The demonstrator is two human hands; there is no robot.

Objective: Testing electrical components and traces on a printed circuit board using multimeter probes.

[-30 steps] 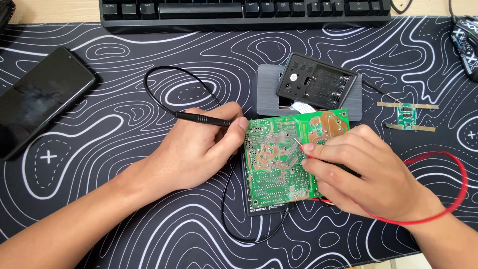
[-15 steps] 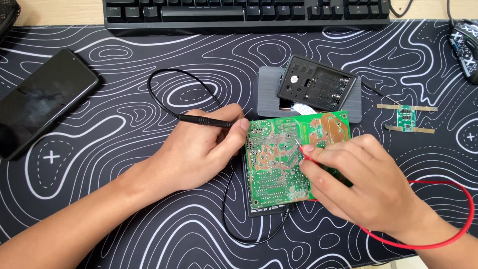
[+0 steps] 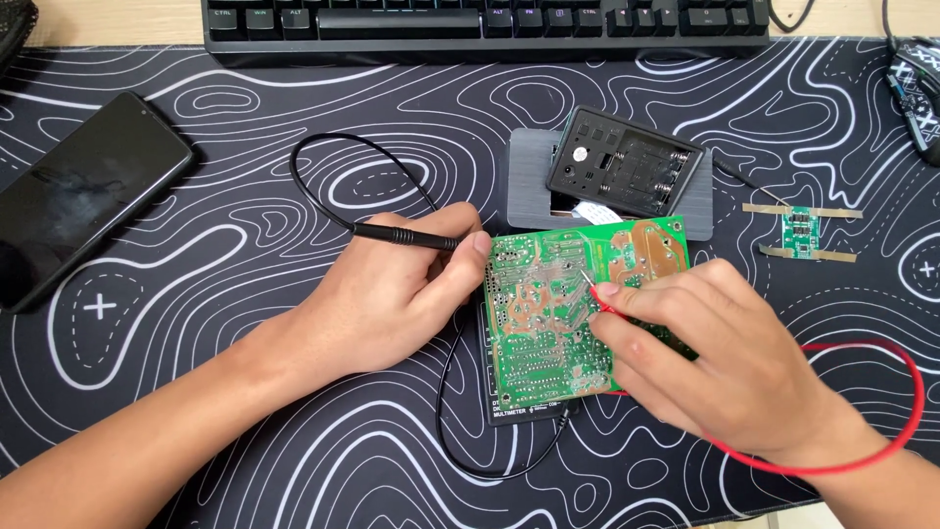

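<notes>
A green circuit board (image 3: 548, 313) lies solder side up on a black multimeter (image 3: 529, 409) near the middle of the desk mat. My left hand (image 3: 392, 294) grips a black test probe (image 3: 406, 236) whose tip rests at the board's upper left edge. My right hand (image 3: 715, 353) pinches a red test probe (image 3: 599, 296), its metal tip touching the solder joints near the board's centre. The black lead (image 3: 323, 157) loops away up and left. The red lead (image 3: 881, 431) curves around my right wrist.
A black phone (image 3: 78, 196) lies at the left. A keyboard (image 3: 490, 24) runs along the top edge. A black battery-holder case (image 3: 627, 171) rests on a grey plate (image 3: 529, 186). A small green module (image 3: 803, 232) sits at right, a mouse (image 3: 916, 88) beyond it.
The view has shifted slightly. My right hand has drawn a little lower and right along the board with the red probe, and the red lead's loop has changed shape. The left hand stays put.
</notes>
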